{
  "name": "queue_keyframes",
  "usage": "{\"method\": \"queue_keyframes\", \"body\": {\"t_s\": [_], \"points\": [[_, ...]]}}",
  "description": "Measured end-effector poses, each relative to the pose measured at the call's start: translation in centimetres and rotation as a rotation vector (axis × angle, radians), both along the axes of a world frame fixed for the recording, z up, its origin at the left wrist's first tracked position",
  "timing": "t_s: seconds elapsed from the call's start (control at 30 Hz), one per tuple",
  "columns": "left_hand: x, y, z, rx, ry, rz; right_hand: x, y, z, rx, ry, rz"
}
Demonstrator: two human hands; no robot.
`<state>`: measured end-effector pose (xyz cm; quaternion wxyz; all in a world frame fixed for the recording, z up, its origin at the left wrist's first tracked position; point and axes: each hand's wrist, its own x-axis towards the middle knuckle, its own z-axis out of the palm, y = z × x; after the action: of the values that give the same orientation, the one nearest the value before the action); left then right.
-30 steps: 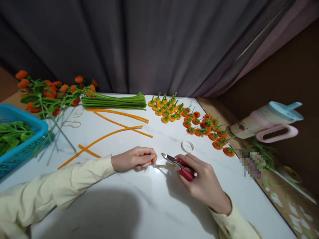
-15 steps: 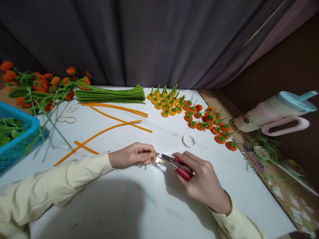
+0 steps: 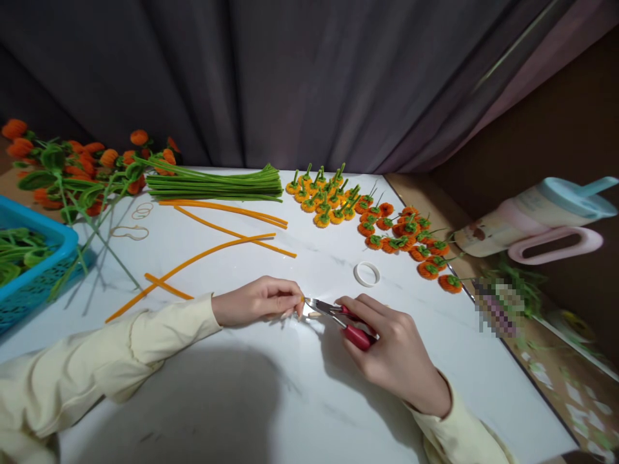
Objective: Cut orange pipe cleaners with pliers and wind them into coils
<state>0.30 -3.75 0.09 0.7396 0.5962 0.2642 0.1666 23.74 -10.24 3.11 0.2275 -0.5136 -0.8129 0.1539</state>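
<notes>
My right hand is wrapped round the red handles of a pair of pliers, whose metal jaws point left. At the jaw tips, the fingers of my left hand pinch a small orange piece. Most of that piece is hidden by the fingers, so its shape cannot be made out. Beyond my left hand lie several loose orange pipe cleaners, two of them crossing. A white ring, like a roll of tape, rests on the white table just past my right hand.
A bundle of green stems lies at the back. Yellow pompom flowers and orange ones stand right of it. Leaves fill a blue basket at left, near orange flowers and rubber bands. A tumbler stands at right.
</notes>
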Motion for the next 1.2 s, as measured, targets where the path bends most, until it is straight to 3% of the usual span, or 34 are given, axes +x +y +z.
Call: {"method": "queue_keyframes", "body": {"t_s": [1.2], "points": [[0.09,-0.09,0.28,0.041,0.040,-0.013,-0.04,-0.08,-0.06,0.015,-0.047,-0.006]]}}
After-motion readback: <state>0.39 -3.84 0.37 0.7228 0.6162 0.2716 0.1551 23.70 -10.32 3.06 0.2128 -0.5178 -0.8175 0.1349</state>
